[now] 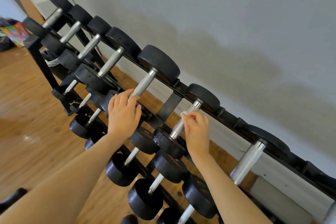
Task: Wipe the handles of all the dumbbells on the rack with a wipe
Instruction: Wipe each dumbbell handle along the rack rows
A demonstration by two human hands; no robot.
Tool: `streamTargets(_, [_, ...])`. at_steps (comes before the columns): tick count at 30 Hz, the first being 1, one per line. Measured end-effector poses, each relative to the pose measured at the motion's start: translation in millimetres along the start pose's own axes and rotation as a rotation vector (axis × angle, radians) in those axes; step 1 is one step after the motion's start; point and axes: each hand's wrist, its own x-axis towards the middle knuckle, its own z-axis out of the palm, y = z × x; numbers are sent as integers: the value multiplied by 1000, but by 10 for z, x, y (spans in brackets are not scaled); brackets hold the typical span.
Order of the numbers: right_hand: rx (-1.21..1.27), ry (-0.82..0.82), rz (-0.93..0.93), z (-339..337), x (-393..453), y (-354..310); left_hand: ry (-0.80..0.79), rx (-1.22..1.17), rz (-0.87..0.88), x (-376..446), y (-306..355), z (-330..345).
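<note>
Here we have the wipe (pixel 184 113), a small white wad, pressed on the knurled handle (pixel 185 119) of a top-row dumbbell, right of the rack's (pixel 169 104) centre bracket. Right hand (pixel 197 129) pinches the wipe with curled fingers, about mid-handle. Left hand (pixel 123 112) rests on the near end of the next handle (pixel 143 83) to the left, fingers fairly straight and laid over it, gripping nothing that we can tell.

Step, we judge: mid-wipe on this handle, top row. Next move likely calls for sliding the wipe along the full length and round the bar, then moving to the neighbour. Which handles are already done, we cannot tell. Lower rows near us hold more dumbbells. Grey wall (pixel 236 23) behind, wood floor (pixel 27 105) to the left.
</note>
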Motion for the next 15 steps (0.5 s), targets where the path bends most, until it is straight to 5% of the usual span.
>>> streamTargets(15, [119,79,91,-12,50,-51,-61,37,90,3,-309,181])
